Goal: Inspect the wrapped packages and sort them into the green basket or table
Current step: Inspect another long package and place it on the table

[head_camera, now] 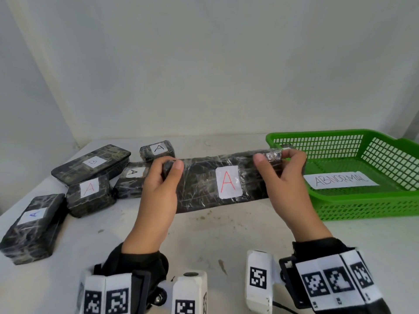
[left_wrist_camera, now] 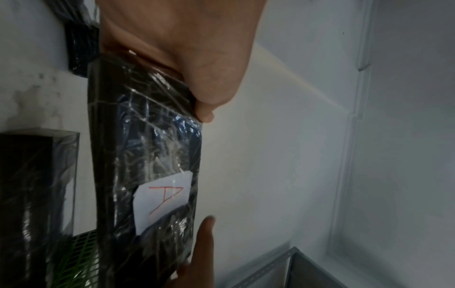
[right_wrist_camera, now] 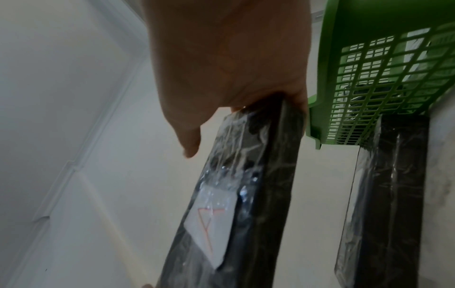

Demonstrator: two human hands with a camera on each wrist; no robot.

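My left hand (head_camera: 158, 189) and right hand (head_camera: 285, 175) each grip one end of the long red-A package (head_camera: 210, 184), lifted above the bench (head_camera: 204, 234), just beside the green basket (head_camera: 362, 207).

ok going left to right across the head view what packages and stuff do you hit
blue-A package → red-A package → left hand → long package → right hand → green basket

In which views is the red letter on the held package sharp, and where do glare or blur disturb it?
Head view: long package well lit, its label sharp. Left wrist view: dimmer, letter readable, wrap glares. Right wrist view: label soft and pale, right hand blurred.
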